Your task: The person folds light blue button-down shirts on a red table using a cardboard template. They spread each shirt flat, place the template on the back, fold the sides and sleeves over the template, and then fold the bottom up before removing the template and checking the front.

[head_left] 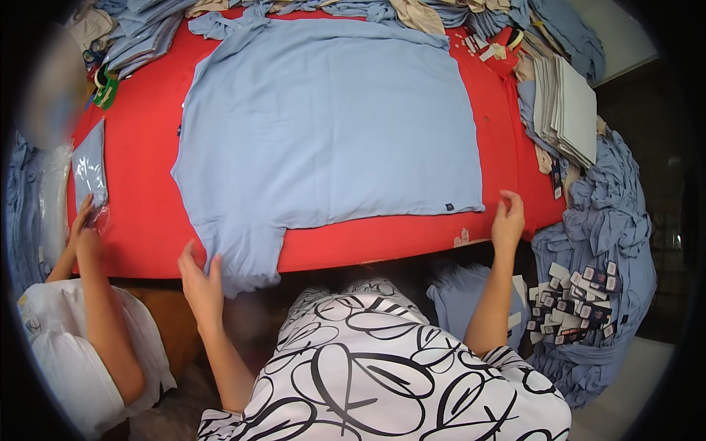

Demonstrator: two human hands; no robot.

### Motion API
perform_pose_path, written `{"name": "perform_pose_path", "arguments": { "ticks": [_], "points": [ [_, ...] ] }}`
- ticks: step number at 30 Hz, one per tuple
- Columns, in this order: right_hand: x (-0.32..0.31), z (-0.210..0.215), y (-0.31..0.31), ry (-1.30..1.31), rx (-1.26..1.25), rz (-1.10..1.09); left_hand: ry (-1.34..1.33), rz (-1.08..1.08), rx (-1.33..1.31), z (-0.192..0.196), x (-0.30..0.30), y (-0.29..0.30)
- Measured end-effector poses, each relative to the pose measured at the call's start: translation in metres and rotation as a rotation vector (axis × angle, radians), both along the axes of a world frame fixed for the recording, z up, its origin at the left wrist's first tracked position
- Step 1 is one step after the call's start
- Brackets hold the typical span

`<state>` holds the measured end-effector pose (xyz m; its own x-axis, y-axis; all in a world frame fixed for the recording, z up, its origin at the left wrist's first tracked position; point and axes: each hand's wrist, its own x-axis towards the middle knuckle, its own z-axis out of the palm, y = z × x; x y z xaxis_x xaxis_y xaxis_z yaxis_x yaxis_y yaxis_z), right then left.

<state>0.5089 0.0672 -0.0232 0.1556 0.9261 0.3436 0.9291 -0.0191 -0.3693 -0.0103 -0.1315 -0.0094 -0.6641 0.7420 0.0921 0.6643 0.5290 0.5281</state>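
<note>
- At the far left, a co-worker's hand (82, 220) touches a clear bag (90, 173) with folded blue cloth in it.
- Next comes the person's left hand (200, 287), just beside the shirt's sleeve. Its fingers are spread and loose. I can't tell if the thumb touches the cloth.
- The blue shirt (331, 125) lies flat in the middle of the red table (140, 162), and its near sleeve hangs over the edge.
- The right hand (507, 224) is up near the shirt's bottom corner, fingers a bit bent, not gripping.
- At the far right are white boards (566, 110) and, nearer, tags (573, 305) on blue clothes (607, 184).
</note>
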Motion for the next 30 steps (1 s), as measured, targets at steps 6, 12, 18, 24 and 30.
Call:
{"name": "perform_pose_path", "arguments": {
  "ticks": [6, 12, 18, 24, 30],
  "points": [
    [-0.067, -0.041, -0.031, -0.232, -0.052, 0.325, 0.414, -0.292, -0.080, -0.056, -0.008, 0.026],
    [-0.010, -0.062, -0.079, 0.017, 0.062, 0.211, 0.284, -0.381, -0.062, -0.057, -0.011, 0.001],
    [0.002, -0.042, -0.054, 0.009, -0.123, -0.073, 0.220, 0.056, 0.069, -0.046, -0.017, -0.008],
    [0.032, -0.017, -0.037, 0.339, 0.034, -0.020, -0.648, 0.125, 0.427, -0.017, -0.025, -0.002],
    [0.028, 0.018, -0.051, 0.653, -0.045, -0.113, -0.556, 0.073, 0.522, 0.029, -0.006, 0.001]
  ]
}}
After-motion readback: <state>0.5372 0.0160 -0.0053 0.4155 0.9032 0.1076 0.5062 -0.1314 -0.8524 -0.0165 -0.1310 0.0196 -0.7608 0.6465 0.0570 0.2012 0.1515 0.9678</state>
